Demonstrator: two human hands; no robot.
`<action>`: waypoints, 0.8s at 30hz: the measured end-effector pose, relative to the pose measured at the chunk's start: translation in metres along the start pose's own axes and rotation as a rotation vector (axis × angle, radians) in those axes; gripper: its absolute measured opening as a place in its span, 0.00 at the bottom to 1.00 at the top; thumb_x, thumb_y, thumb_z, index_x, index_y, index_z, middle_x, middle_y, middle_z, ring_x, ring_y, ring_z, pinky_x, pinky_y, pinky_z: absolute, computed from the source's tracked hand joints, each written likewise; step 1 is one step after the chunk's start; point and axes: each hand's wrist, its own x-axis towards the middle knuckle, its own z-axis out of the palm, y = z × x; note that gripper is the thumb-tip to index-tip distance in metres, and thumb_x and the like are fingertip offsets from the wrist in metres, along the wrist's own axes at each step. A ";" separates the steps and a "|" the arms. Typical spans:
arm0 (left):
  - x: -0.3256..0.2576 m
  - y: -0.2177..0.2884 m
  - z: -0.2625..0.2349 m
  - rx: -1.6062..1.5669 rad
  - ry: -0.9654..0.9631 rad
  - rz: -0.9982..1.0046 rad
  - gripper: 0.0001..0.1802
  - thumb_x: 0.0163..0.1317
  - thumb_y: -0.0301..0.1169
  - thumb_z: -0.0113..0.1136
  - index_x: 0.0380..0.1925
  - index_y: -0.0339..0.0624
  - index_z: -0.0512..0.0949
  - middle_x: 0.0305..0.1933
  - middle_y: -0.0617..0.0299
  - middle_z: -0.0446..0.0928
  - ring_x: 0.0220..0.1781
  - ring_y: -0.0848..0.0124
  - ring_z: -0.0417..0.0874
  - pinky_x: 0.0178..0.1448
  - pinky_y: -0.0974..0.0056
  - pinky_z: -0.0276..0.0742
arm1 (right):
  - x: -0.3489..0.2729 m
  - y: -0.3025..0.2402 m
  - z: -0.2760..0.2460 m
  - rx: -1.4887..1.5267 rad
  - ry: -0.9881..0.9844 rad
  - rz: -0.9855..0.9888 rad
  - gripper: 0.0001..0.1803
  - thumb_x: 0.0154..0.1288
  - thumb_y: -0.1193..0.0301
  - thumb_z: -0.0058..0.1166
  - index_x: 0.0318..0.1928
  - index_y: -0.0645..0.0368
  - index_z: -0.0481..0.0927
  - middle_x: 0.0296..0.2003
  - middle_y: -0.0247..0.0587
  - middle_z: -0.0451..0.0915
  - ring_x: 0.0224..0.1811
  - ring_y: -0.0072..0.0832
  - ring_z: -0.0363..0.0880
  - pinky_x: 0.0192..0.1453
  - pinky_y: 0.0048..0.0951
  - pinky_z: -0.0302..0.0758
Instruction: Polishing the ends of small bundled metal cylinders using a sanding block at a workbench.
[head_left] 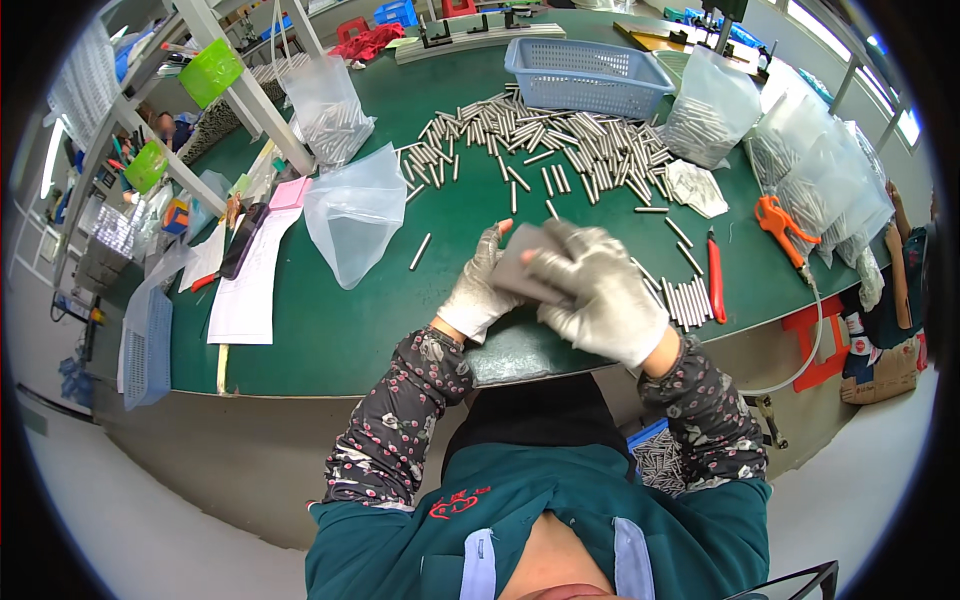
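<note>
Both my hands wear whitish fingertip-less gloves and meet over the green table near its front edge. My right hand (pixel 610 295) is closed on a flat grey-brown pad (pixel 527 262), slightly smeared by motion. Against the pad's left side is my left hand (pixel 478 285), fingers curled and partly hidden behind it; what they hold cannot be made out. A short row of metal pins (pixel 687 303) lies just right of my right hand, beside red-handled pliers (pixel 715 278). One loose metal pin (pixel 420 251) rests left of my left hand.
A big heap of metal pins (pixel 610 150) spreads in front of a blue basket (pixel 590 75). Clear bags of pins (pixel 708 115) stand around it. An orange air gun (pixel 783 228) with a hose is at the right. Papers (pixel 245 300) and an empty plastic bag (pixel 352 220) lie left.
</note>
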 end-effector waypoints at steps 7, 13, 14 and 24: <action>0.005 0.002 0.000 -0.104 -0.025 -0.120 0.46 0.42 0.18 0.61 0.63 0.41 0.49 0.35 0.61 0.75 0.35 0.73 0.77 0.45 0.71 0.73 | 0.016 0.012 -0.008 -0.060 0.032 0.022 0.20 0.42 0.69 0.53 0.41 0.58 0.80 0.47 0.59 0.73 0.46 0.48 0.73 0.51 0.41 0.69; 0.002 0.013 0.002 -0.077 -0.076 -0.266 0.47 0.41 0.14 0.59 0.63 0.44 0.49 0.42 0.61 0.72 0.42 0.73 0.75 0.49 0.69 0.73 | 0.019 0.030 -0.012 -0.267 0.016 0.181 0.18 0.43 0.70 0.54 0.40 0.55 0.81 0.45 0.56 0.74 0.44 0.47 0.72 0.51 0.40 0.69; 0.000 0.005 0.001 -0.169 -0.073 -0.230 0.46 0.41 0.16 0.59 0.62 0.42 0.50 0.38 0.60 0.73 0.38 0.74 0.76 0.45 0.70 0.74 | 0.022 0.018 -0.014 -0.066 0.000 0.067 0.18 0.43 0.71 0.53 0.40 0.55 0.81 0.45 0.56 0.74 0.44 0.48 0.72 0.50 0.41 0.69; 0.000 -0.016 -0.001 -0.045 0.020 -0.077 0.46 0.40 0.21 0.63 0.61 0.43 0.51 0.34 0.61 0.75 0.37 0.71 0.77 0.48 0.67 0.72 | 0.019 0.011 0.008 0.142 -0.179 -0.090 0.16 0.44 0.68 0.56 0.38 0.54 0.81 0.46 0.55 0.74 0.45 0.47 0.72 0.50 0.39 0.69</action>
